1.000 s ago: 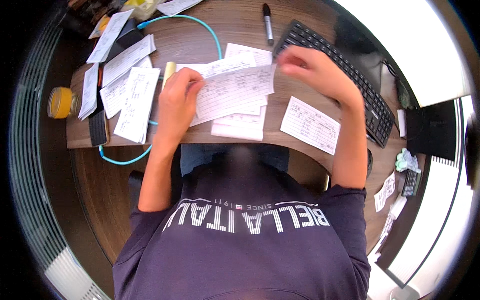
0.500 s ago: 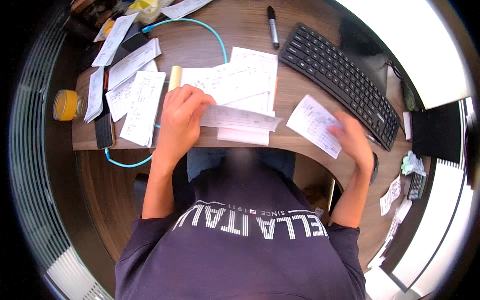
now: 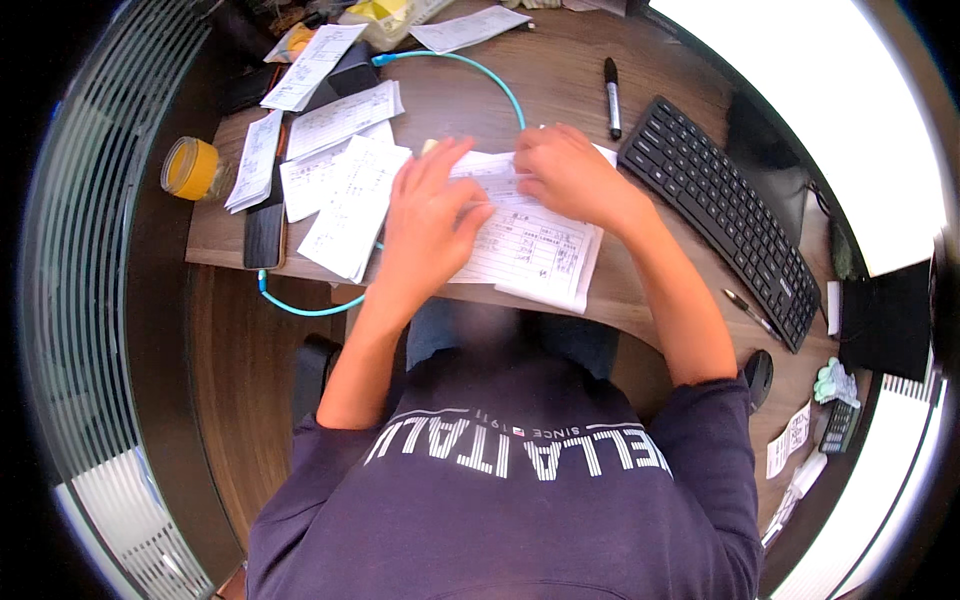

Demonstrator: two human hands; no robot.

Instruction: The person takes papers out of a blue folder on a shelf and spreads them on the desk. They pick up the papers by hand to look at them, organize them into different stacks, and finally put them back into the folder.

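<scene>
A handwritten paper form (image 3: 540,250) lies on a small pile of papers at the near edge of the desk. My left hand (image 3: 428,215) rests over the left side of this pile, fingers stretched and thumb apart, holding nothing. At the pile's far side is my right hand (image 3: 568,175), its fingers curled in and pressed together; what is between them, if anything, is hidden. Left of my left hand, a stack of written slips (image 3: 357,205) sits beside further slips (image 3: 345,118).
A black keyboard (image 3: 725,215) stands to the right, with a pen (image 3: 750,312) and a mouse (image 3: 760,380) nearby. A marker (image 3: 612,100) lies beyond the pile. On the left are a phone (image 3: 265,235), a yellow-lidded jar (image 3: 190,168) and a blue cable (image 3: 470,68).
My right hand has moved left from the loose slip to the pile, and that slip no longer lies on the right. My left hand has released its raised sheet and spread its fingers.
</scene>
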